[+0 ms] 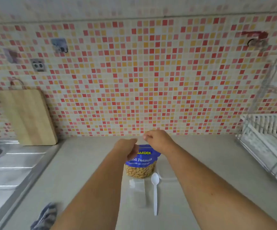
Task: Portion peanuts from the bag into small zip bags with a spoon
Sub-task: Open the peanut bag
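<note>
A pale countertop [88, 163] is backed by a mosaic-tiled wall [134, 72], with a steel sink [5, 163] at the left and a dish rack [267, 146] at the right. At its middle the peanut bag [141, 165] is stood upright, its top edge pinched by both the left hand [126, 148] and the right hand [157, 140], while a white plastic spoon [155, 191] and clear small zip bags [137, 186] are laid just nearer. The bag is judged soft, crinkly and bottom-heavy, so it is best held at the top seam, and the flimsy, slippery zip bags at their mouths.
</note>
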The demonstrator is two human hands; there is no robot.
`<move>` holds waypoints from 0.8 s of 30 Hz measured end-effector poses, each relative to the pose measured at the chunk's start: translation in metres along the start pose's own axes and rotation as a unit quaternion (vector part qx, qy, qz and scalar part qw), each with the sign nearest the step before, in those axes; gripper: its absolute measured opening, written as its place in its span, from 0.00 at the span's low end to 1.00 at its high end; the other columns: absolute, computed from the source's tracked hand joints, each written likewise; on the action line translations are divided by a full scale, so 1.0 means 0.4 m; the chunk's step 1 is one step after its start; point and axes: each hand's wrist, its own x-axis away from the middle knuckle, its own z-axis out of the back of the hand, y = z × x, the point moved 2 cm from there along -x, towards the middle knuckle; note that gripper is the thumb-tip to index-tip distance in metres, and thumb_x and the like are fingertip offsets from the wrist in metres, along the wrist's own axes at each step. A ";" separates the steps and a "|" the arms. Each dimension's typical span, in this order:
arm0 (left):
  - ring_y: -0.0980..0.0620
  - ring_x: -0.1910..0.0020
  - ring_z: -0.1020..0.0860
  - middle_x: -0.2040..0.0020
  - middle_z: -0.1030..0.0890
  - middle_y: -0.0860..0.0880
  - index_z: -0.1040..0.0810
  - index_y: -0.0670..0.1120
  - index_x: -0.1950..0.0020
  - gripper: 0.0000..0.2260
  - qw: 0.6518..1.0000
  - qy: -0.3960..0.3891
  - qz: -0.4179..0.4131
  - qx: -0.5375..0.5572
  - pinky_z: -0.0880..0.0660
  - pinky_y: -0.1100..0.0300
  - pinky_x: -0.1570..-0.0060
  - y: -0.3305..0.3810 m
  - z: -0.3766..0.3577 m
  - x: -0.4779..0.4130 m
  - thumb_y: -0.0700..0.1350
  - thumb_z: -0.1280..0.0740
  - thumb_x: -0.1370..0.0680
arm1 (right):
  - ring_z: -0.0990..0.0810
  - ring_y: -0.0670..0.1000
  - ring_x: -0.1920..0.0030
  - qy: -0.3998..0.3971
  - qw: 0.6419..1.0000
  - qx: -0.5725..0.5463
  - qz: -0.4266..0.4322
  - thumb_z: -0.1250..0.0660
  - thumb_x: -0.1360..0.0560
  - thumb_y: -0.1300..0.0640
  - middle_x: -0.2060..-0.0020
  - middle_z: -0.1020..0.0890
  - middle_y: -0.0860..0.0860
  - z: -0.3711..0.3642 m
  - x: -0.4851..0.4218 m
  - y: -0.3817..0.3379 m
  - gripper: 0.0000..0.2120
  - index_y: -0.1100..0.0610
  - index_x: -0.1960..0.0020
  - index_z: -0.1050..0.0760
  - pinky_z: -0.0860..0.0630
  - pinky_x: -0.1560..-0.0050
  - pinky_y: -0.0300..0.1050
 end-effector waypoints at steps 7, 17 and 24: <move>0.52 0.73 0.25 0.70 0.22 0.47 0.23 0.41 0.63 0.17 0.998 -0.046 0.052 -0.004 0.27 0.65 0.75 -0.039 0.002 -0.067 0.53 0.37 0.21 | 0.23 0.47 0.48 -0.071 0.995 0.064 -0.041 0.39 0.22 0.54 0.44 0.18 0.49 -0.052 -0.061 0.005 0.13 0.54 0.45 0.18 0.32 0.51 0.40; 0.51 0.66 0.21 0.61 0.18 0.46 0.20 0.41 0.55 0.11 0.993 -0.094 0.045 0.054 0.21 0.64 0.71 -0.073 0.019 -0.076 0.49 0.33 0.23 | 0.21 0.50 0.43 -0.097 0.992 -0.006 -0.086 0.29 0.28 0.51 0.47 0.17 0.51 -0.048 -0.076 0.027 0.10 0.54 0.49 0.16 0.23 0.41 0.50; 0.50 0.65 0.23 0.63 0.21 0.46 0.21 0.41 0.53 0.05 0.987 -0.086 0.068 0.121 0.24 0.60 0.66 -0.071 0.002 -0.065 0.42 0.33 0.24 | 0.21 0.48 0.47 -0.132 0.988 -0.026 -0.074 0.26 0.31 0.54 0.53 0.16 0.49 -0.055 -0.091 0.020 0.07 0.52 0.53 0.16 0.23 0.48 0.42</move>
